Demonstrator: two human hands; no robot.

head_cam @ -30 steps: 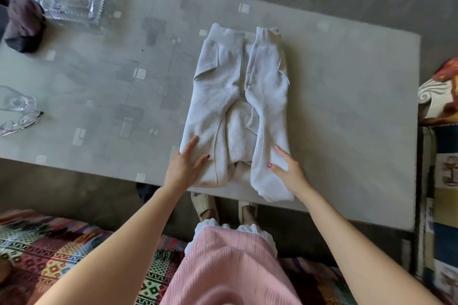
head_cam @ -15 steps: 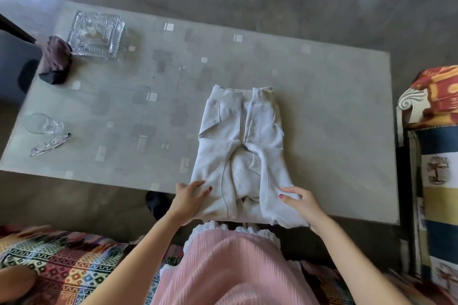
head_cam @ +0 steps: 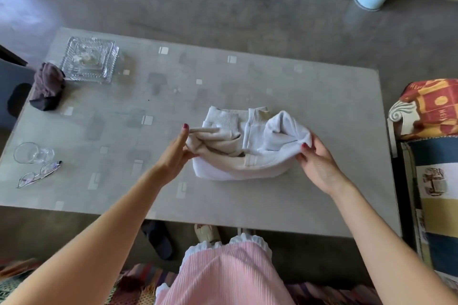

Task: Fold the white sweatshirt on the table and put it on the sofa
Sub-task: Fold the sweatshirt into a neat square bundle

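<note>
Sweatshirt (head_cam: 238, 146): white, folded into a short bundle, found on the table (head_cam: 309, 111) a little right of the table's middle. Its near fold rests on the tabletop; its two side edges are lifted off the surface.

Left hand (head_cam: 177, 153): the sweatshirt's left edge is pinched between thumb and fingers, with the thumb pointing away from the person.

Right hand (head_cam: 316, 153): the sweatshirt's right edge is gripped, fingers curled under the bunched cloth and thumb on top.

Glass dish (head_cam: 89, 58): square, ribbed, placed at the table's far left corner.

Dark cloth (head_cam: 47, 85): crumpled, set just beside the glass dish at the table's left edge.

Drinking glass (head_cam: 31, 152): lying on its side near the table's near left corner.

Spectacles (head_cam: 39, 173): laid just beside the drinking glass, on the near side.

Sofa (head_cam: 431, 156): seen past the table's right end, covered with patterned fabric.

Pink skirt (head_cam: 223, 275): worn by the person, seen below the table's near edge.
</note>
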